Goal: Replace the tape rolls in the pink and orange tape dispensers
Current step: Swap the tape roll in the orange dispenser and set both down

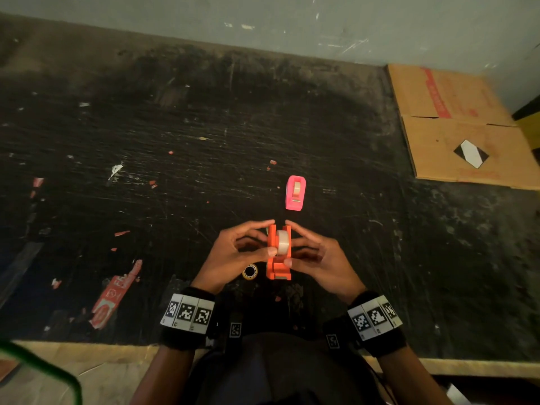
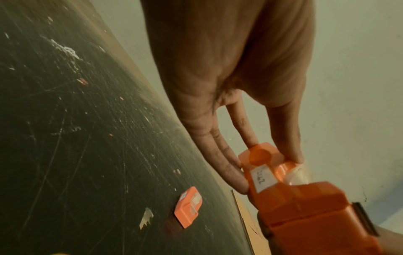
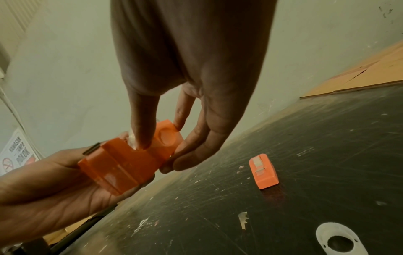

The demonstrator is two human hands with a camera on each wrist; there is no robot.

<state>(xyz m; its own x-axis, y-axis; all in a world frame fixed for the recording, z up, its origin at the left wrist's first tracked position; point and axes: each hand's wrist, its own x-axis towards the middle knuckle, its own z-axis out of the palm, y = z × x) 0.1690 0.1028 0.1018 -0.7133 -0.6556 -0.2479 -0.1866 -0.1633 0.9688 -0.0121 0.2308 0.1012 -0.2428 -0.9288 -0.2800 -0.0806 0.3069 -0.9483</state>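
Note:
Both hands hold the orange tape dispenser (image 1: 277,267) above the table's near middle. A clear tape roll (image 1: 283,242) sits in its slot. My left hand (image 1: 270,238) grips the dispenser's left side, with the thumb on the roll (image 2: 298,174). My right hand (image 1: 289,244) grips the right side, and its thumb presses down on the roll (image 3: 133,140) inside the orange dispenser (image 3: 122,165). The pink dispenser (image 1: 295,192) stands on the table just beyond, with a roll in it. It also shows in the wrist views as the pink dispenser (image 2: 188,207) (image 3: 263,172).
A small tape ring (image 1: 249,271) lies on the black scratched table (image 1: 175,141) under my left hand, seen also as a pale ring (image 3: 338,241). Flattened cardboard (image 1: 455,127) covers the far right. Paper scraps and a red wrapper (image 1: 114,296) litter the left.

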